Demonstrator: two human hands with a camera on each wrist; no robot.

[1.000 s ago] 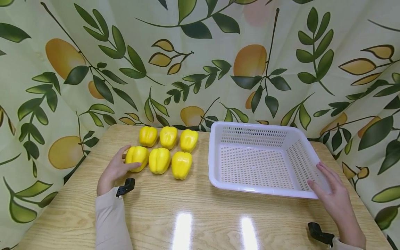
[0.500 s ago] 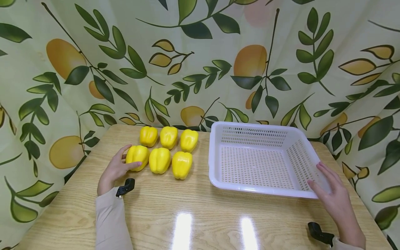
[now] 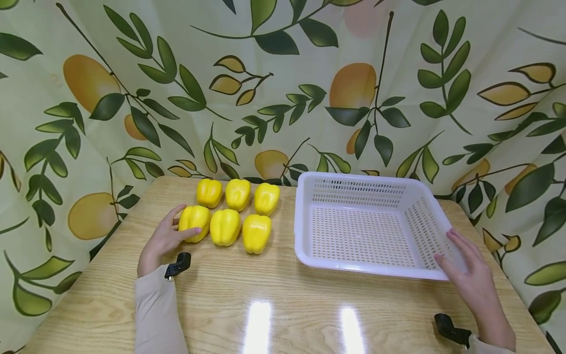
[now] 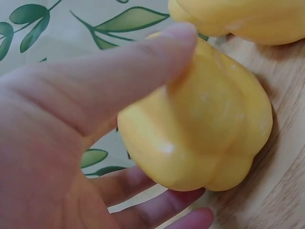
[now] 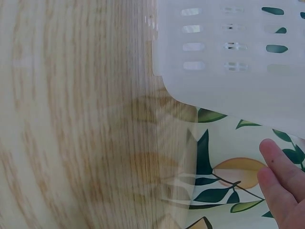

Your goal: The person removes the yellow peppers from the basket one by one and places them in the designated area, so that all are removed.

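Nearest the camera, two pale sleeves come in over the wooden worktop point(image 3: 274, 295), each with a small black wrist device. The right hand point(image 3: 470, 280) lies at the near right corner of the white perforated basket point(image 3: 358, 265), its fingers straight and spread against the outside of the rim, gripping nothing. In the right wrist view only a fingertip or two show beside the basket's slotted wall, with the leaf-patterned cloth seen past the worktop's edge.

The left hand point(image 3: 161, 240) is on the other side, its thumb and fingers curved around the near-left yellow pepper point(image 3: 193, 222); the left wrist view shows the thumb laid over the top of the pepper and the other fingers underneath it, so the hand grips it. That pepper sits on the worktop at the left end of the front row, just beside the middle front pepper point(image 3: 225, 226), with the right front pepper point(image 3: 256, 233) next along.

Behind them stands a second row of three yellow peppers point(image 3: 238, 193), close together. The basket sits to the right of all six, near but apart.

Farthest back hangs the cloth backdrop point(image 3: 283, 88), printed with green leaves and orange fruit.
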